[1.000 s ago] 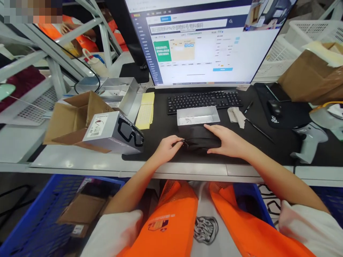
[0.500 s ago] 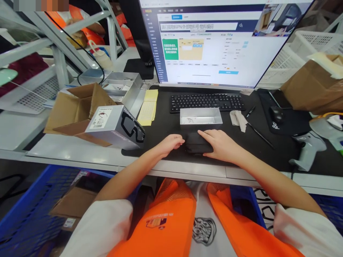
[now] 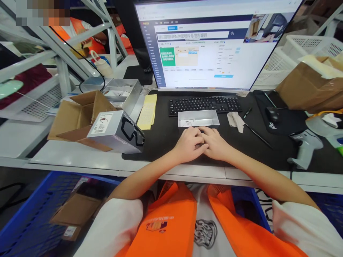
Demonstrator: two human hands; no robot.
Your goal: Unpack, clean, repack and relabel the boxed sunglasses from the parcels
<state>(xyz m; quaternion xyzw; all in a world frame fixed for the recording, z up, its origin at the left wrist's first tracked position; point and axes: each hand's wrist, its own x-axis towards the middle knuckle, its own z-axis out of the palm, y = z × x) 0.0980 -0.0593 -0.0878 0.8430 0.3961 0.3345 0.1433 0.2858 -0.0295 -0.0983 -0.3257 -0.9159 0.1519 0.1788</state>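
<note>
My left hand (image 3: 189, 144) and my right hand (image 3: 215, 143) meet over a black case (image 3: 199, 145) near the desk's front edge. Their curled fingers cover most of the case, so its shape and whether it is closed are hidden. Both hands appear closed on it, the left from the left side and the right from the right. Just beyond my fingertips lies an open silver-grey box tray (image 3: 199, 119) with something small and pale inside its left end.
A grey goggles box (image 3: 115, 130) leans against an open cardboard carton (image 3: 80, 117) on the left, beside yellow slips (image 3: 147, 112). Behind the tray are a keyboard (image 3: 205, 104) and monitor (image 3: 203, 53). At right lie a cloth (image 3: 235, 120), pen (image 3: 258, 135), mouse (image 3: 272, 114) and scanner (image 3: 305, 148).
My left hand has moved right from beside the black case onto it and now meets my right hand. The case is largely covered. The camera view has shifted slightly.
</note>
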